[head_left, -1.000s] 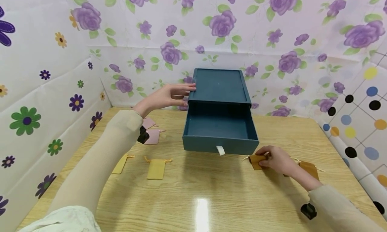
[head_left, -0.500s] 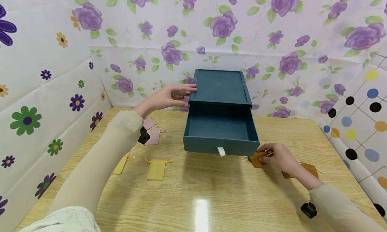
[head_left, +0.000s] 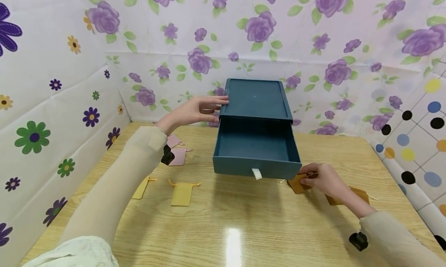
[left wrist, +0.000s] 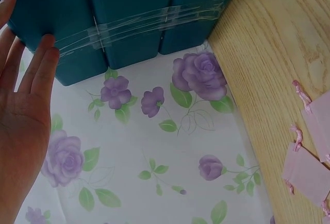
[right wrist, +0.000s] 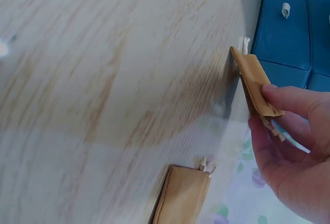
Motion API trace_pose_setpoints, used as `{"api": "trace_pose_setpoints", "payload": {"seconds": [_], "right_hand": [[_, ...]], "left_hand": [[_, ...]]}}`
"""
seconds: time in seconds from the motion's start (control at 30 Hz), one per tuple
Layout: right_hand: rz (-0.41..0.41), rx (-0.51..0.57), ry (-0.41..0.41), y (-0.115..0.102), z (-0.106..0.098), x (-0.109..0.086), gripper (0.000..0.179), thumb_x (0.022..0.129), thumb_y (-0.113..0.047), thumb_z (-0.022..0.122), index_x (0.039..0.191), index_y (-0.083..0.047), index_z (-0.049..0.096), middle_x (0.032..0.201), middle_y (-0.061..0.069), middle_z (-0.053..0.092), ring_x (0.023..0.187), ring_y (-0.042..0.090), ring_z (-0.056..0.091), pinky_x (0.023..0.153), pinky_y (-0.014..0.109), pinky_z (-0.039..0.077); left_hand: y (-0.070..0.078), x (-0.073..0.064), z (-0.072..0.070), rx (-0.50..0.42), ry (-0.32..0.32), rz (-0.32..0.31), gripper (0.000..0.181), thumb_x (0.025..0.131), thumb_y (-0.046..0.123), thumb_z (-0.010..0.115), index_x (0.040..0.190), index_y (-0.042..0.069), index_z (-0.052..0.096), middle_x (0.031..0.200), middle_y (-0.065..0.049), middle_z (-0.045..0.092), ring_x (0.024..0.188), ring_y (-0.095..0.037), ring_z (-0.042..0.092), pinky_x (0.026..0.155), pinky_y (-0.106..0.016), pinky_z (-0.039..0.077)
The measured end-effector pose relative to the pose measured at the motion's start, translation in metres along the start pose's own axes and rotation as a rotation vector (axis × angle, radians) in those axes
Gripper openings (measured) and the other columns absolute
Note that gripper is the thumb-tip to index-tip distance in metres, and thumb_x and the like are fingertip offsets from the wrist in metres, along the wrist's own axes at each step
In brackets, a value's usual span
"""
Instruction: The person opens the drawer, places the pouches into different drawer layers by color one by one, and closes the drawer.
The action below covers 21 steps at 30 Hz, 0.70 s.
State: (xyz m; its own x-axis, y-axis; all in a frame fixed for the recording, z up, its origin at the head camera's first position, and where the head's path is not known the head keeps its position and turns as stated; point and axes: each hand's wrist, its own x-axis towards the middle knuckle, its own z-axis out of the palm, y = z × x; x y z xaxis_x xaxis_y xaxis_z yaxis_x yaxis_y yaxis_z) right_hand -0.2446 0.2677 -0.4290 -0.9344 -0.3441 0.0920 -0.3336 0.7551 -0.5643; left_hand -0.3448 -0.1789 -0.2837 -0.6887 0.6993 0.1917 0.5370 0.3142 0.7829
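Observation:
A dark blue drawer cabinet (head_left: 256, 96) stands at the table's back, its top drawer (head_left: 237, 166) pulled out with a white pull tab in front. My left hand (head_left: 195, 111) reaches to the cabinet's left side, fingers extended, fingertips at its upper edge. In the left wrist view, clear tape runs across the side of the stacked units (left wrist: 131, 23). My right hand (head_left: 327, 180) pinches a brown drawstring pouch (right wrist: 255, 82) between thumb and fingers, just right of the drawer front. Below my right wrist lies a second brown pouch (right wrist: 183, 195), partly hidden in the head view.
Two yellow pouches lie left of centre, one (head_left: 182, 194) in full view and one (head_left: 140, 189) partly behind my left arm. Pink pouches (head_left: 178, 157) lie farther back on the wooden table (head_left: 209, 228). Flower-patterned cloth (head_left: 156, 35) hangs behind the cabinet.
My right hand has lifted and tilted the brown pouch slightly, and more of the second brown pouch shows. The left hand keeps its place at the cabinet.

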Motion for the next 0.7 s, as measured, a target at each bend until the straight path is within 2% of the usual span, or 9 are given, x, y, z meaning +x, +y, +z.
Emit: {"api": "trace_pose_setpoints", "payload": {"seconds": [0.2, 0.4, 0.57, 0.7], "right_hand": [[-0.042, -0.005, -0.013, 0.001, -0.001, 0.000, 0.020, 0.087, -0.002, 0.072, 0.105, -0.008, 0.076, 0.108, 0.014, 0.075, 0.097, 0.029, 0.071, 0.077, 0.033, 0.062], [-0.048, -0.023, -0.055, 0.001, -0.004, -0.001, 0.020, 0.084, 0.001, 0.073, 0.103, -0.008, 0.076, 0.106, 0.015, 0.075, 0.095, 0.028, 0.072, 0.075, 0.034, 0.062], [-0.057, -0.046, -0.101, 0.002, -0.007, -0.001, 0.021, 0.084, 0.000, 0.074, 0.101, -0.012, 0.074, 0.102, 0.011, 0.075, 0.088, 0.021, 0.070, 0.071, 0.026, 0.059], [-0.052, -0.032, -0.103, 0.001, -0.012, -0.001, 0.022, 0.083, 0.001, 0.074, 0.101, -0.012, 0.074, 0.103, 0.011, 0.073, 0.086, 0.017, 0.066, 0.069, 0.020, 0.056]], "left_hand": [[0.000, 0.001, 0.001, 0.004, 0.000, 0.003, 0.057, 0.094, 0.007, 0.066, 0.148, 0.014, 0.048, 0.163, -0.001, 0.033, 0.144, -0.029, 0.043, 0.119, -0.048, 0.037], [0.000, 0.001, 0.001, 0.002, 0.002, -0.008, 0.057, 0.094, 0.007, 0.066, 0.148, 0.016, 0.048, 0.162, 0.001, 0.034, 0.144, -0.027, 0.044, 0.119, -0.045, 0.037], [-0.001, 0.001, 0.000, 0.003, 0.005, -0.016, 0.058, 0.093, 0.009, 0.067, 0.148, 0.018, 0.049, 0.162, 0.003, 0.034, 0.143, -0.025, 0.044, 0.120, -0.043, 0.036], [-0.001, 0.001, 0.000, 0.004, 0.001, -0.019, 0.059, 0.093, 0.010, 0.068, 0.148, 0.019, 0.048, 0.162, 0.004, 0.034, 0.143, -0.024, 0.044, 0.120, -0.042, 0.036]]}}
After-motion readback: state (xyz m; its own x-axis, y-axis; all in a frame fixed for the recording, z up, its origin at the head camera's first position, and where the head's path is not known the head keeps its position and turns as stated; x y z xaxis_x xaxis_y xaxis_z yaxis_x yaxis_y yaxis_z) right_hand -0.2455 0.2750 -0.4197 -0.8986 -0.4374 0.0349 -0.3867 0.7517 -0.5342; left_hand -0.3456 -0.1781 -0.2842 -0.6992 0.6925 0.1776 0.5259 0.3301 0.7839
